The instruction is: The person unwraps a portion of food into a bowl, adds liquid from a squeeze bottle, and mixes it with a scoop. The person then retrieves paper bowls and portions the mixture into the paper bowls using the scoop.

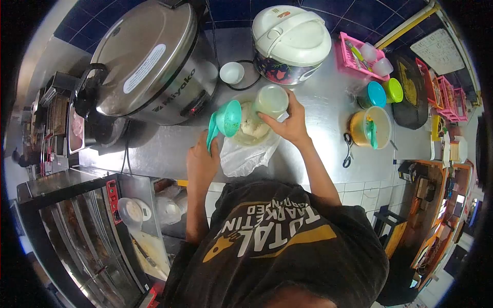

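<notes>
My left hand (202,160) is closed round the handle of a turquoise ladle (229,118), whose cup is tilted over a round bowl (245,137). Specks of food cling inside the ladle. In the bowl lies a pale, whitish mass (251,127) that looks like rice. My right hand (291,122) grips a pale translucent cup (272,100) above the bowl's right side, close to the ladle. What the cup holds is hard to make out. Beneath and in front of the bowl spreads a clear plastic bag (246,160) on the steel counter.
A large Miyako rice cooker (154,66) stands left. Behind are a small white bowl (231,73) and a lidded white container (291,43). Rightward sit a tub (359,128) with a turquoise utensil, scissors (348,150), blue-lidded (376,94) and green (393,90) containers, and a pink basket (359,56).
</notes>
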Motion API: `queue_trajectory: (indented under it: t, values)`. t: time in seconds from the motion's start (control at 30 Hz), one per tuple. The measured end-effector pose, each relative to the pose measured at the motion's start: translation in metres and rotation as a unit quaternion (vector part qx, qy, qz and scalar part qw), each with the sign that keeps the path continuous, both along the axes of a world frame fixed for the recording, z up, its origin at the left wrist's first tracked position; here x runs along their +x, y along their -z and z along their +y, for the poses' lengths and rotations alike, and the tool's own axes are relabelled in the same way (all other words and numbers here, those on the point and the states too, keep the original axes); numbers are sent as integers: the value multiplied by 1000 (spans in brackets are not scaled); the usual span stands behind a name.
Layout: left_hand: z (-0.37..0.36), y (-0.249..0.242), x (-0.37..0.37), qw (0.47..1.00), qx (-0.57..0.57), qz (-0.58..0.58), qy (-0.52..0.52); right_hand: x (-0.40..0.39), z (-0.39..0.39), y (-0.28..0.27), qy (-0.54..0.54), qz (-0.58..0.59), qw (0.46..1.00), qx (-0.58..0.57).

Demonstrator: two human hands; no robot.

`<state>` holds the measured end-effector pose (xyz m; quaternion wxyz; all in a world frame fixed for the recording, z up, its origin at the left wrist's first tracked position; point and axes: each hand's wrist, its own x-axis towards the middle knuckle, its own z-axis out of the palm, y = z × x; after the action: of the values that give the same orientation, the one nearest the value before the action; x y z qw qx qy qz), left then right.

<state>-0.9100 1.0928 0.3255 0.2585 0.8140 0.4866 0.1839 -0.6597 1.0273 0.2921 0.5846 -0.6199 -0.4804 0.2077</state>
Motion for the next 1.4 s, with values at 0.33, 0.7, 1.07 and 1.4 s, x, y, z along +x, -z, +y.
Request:
queue_trajectory:
  t: [0.33, 0.7, 1.07, 1.4]
  values:
    - [5, -1, 2, 1000, -8, 2, -8, -15, 25, 20, 18, -23, 999, 41]
    - [15, 4, 15, 995, 13, 79, 53, 44, -15, 63, 170, 593, 786, -14]
    - [45, 61, 89, 910, 183, 324, 182, 64, -50, 120, 179, 854, 488, 31]
    - [77, 62, 90, 886, -21, 278, 372, -33, -26, 69, 131, -37, 964, -229]
